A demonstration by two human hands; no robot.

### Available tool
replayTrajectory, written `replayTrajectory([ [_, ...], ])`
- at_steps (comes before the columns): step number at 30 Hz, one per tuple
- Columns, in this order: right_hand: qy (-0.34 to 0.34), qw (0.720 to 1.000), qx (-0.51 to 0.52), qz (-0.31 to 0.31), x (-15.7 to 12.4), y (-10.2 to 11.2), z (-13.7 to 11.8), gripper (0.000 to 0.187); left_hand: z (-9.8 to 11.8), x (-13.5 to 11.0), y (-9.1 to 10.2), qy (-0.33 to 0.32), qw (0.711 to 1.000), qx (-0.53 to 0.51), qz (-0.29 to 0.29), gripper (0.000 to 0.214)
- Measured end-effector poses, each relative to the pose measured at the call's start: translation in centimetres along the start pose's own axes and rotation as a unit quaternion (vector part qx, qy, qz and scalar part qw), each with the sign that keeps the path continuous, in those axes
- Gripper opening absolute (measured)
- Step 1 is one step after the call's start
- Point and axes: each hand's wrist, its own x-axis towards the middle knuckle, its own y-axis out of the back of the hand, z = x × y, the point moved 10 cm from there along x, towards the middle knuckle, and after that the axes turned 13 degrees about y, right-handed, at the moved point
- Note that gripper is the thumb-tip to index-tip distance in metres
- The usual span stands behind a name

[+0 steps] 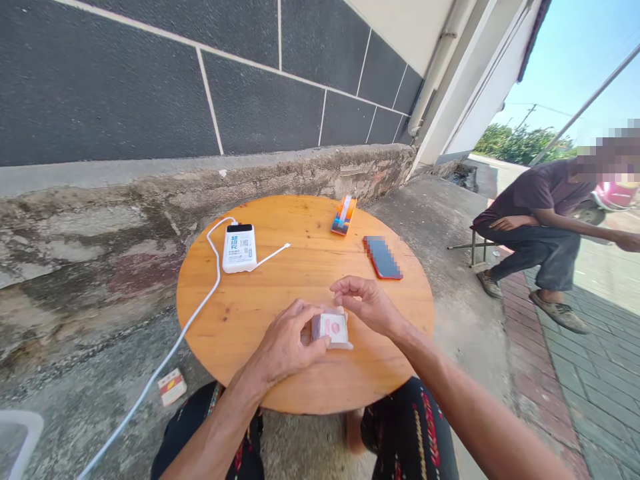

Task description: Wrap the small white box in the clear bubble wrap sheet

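Note:
A small whitish box (336,329) with pink print on its face sits low over the near middle of the round wooden table. My left hand (290,337) grips it from the left, thumb along the near edge and fingers behind. Its sides look pale and partly see-through, but I cannot make out its exact kind. My right hand (367,303) is at the box's far right corner, with its fingers bent in a pinch close to the top edge. Whatever those fingertips hold, if anything, is too small to make out.
On the table (295,293) lie a white power bank (239,250) with a white cable, an orange and blue packet (344,216), and a red-edged phone (383,257). A small carton (172,387) is on the ground at left. A person (540,213) sits at right.

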Motion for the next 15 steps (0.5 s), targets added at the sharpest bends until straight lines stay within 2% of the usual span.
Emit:
replayTrajectory([
  [5,0.022,0.999,-0.032,0.003,-1.4,0.0,-1.4,0.012,0.2,0.0,0.0,0.011,1.000,0.003,0.009,0.038],
  [10,0.059,0.992,-0.109,-0.016,-1.9,-0.3,-3.0,0.012,0.4,-0.1,0.1,0.004,1.000,-0.006,0.017,0.037],
  [15,0.132,0.965,-0.225,-0.039,-2.7,-0.9,-4.4,0.015,0.2,-0.1,0.1,0.005,1.000,-0.014,0.025,0.036],
])
